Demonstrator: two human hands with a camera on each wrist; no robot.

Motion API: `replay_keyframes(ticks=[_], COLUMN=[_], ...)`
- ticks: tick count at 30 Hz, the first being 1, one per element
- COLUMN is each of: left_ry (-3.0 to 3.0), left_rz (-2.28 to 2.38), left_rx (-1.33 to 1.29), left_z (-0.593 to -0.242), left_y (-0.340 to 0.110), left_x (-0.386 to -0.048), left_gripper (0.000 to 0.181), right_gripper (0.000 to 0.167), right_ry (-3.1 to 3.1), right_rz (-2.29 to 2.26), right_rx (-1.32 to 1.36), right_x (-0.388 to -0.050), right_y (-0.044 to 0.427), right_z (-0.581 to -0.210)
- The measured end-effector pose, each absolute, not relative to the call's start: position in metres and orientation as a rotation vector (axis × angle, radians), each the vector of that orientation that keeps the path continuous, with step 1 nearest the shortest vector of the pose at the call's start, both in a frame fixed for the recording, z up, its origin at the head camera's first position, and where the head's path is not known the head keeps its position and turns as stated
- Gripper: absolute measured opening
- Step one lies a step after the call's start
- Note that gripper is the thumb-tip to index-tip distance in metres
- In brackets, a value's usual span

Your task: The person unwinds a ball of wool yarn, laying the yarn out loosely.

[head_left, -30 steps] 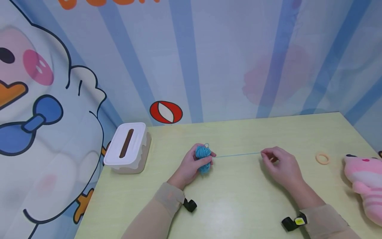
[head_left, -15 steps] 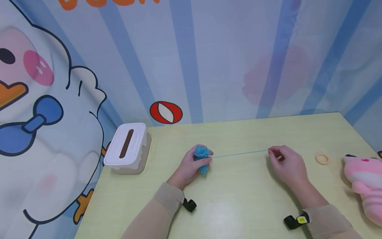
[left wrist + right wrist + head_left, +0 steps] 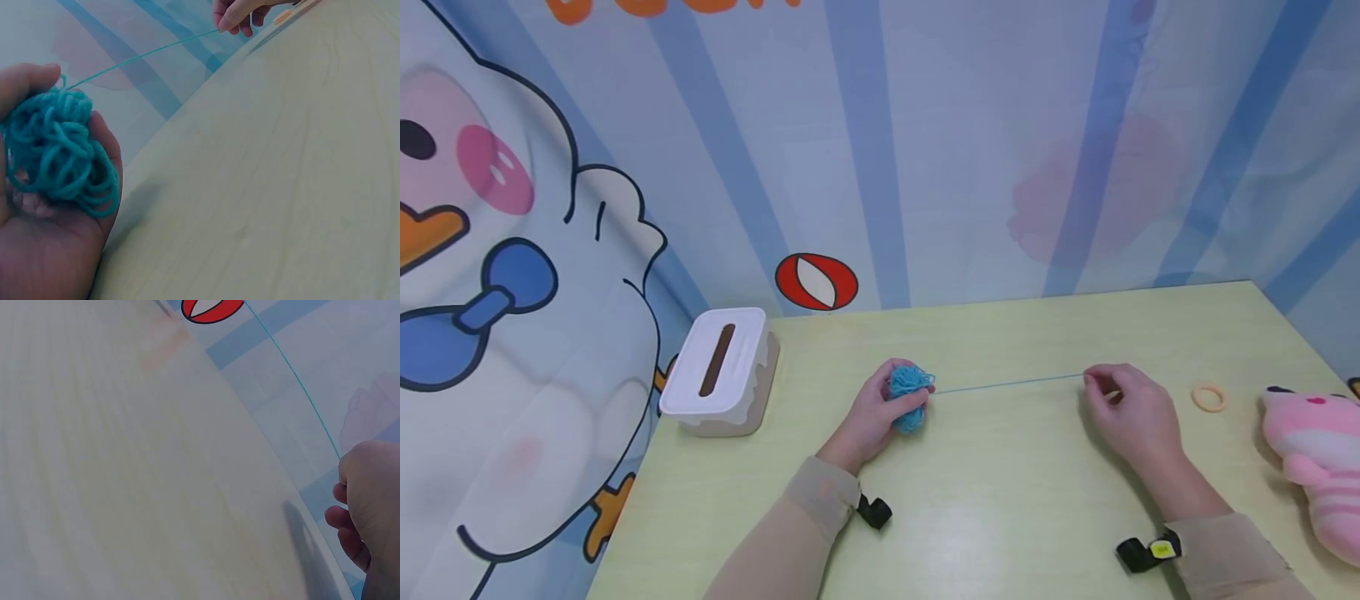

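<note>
A bundle of blue yarn [image 3: 908, 382] sits in my left hand [image 3: 871, 419], with the thumb laid across it. The left wrist view shows the yarn bundle [image 3: 59, 147] as loose loops cupped between thumb and curled fingers. From it a single yarn strand [image 3: 1011, 384] runs taut to the right, above the table. My right hand [image 3: 1135, 414] pinches the far end of that strand between thumb and index finger. Seen from the right wrist, the strand [image 3: 294, 374] leads away from the pinching fingertips of the right hand [image 3: 375, 506].
A white-lidded box [image 3: 718, 371] with a brown slot stands at the table's left. Right of my right hand lies a small wooden ring [image 3: 1210, 397]. A pink plush toy [image 3: 1311, 475] rests at the right edge. A printed curtain [image 3: 955, 167] hangs behind the table [image 3: 985, 517].
My right hand has moved right and slightly away, lengthening the strand between the hands. The yarn bundle has shifted and turned a little in my left hand, which stays nearly in place.
</note>
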State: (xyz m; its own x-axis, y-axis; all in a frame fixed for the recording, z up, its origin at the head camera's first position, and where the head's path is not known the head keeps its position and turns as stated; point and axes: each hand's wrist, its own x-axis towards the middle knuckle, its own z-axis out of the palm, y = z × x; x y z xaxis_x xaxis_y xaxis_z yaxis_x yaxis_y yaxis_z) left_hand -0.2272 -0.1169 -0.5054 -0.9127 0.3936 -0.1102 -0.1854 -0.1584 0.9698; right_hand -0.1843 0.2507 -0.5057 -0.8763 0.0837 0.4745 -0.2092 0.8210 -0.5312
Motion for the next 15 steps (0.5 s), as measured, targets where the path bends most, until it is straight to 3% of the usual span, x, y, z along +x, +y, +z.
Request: replay_keyframes(ticks=[7,15], left_ry=[1.725,1.764], left_rz=[2.113,2.138], left_rx=[0.31,0.303], left_z=[-0.507,-0.51], left_y=[-0.119,-0.119], left_x=[-0.229,-0.231], left_gripper=[0.061,0.033], right_gripper=[0.018,0.022], right_ry=[-2.587,-2.629], right_rz=[0.813,0.813], right_rx=[0.045,-0.023], right_x=[-0.184,-0.182], right_y=[0.255,0.262], right_z=[-0.505,-0.505])
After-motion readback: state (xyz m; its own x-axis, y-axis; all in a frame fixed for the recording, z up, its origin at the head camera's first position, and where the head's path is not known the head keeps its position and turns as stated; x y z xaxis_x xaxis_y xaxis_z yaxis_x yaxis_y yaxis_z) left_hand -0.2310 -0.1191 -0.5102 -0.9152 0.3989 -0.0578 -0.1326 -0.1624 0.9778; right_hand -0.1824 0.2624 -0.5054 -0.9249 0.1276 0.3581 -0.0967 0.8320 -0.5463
